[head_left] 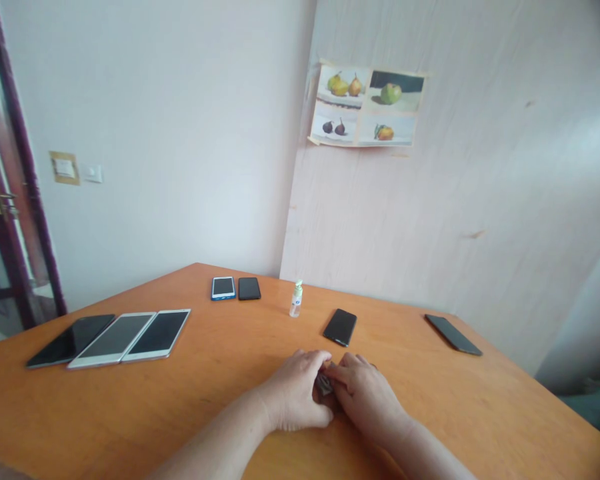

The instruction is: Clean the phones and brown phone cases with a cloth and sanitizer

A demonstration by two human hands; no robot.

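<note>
A small grey bundle that looks like folded cloth (324, 383) lies between my hands, low over the front middle of the table. My left hand (297, 390) curves around its left side, thumb below and fingers above. From the right, my right hand (365, 393) presses its bent fingers onto the same bundle. Most of the cloth is hidden by the fingers. Just beyond my hands a black smartphone (341, 327) lies flat. Behind it to the left stands a small clear pump bottle (295, 301) with a pale green top.
On the left lie a black tablet (73, 340), a white tablet with a grey screen (113, 340) and another white tablet (157, 333). At the back are a blue-edged phone (223, 288) and a dark phone (249, 289). A dark tablet (453, 333) lies near the right edge.
</note>
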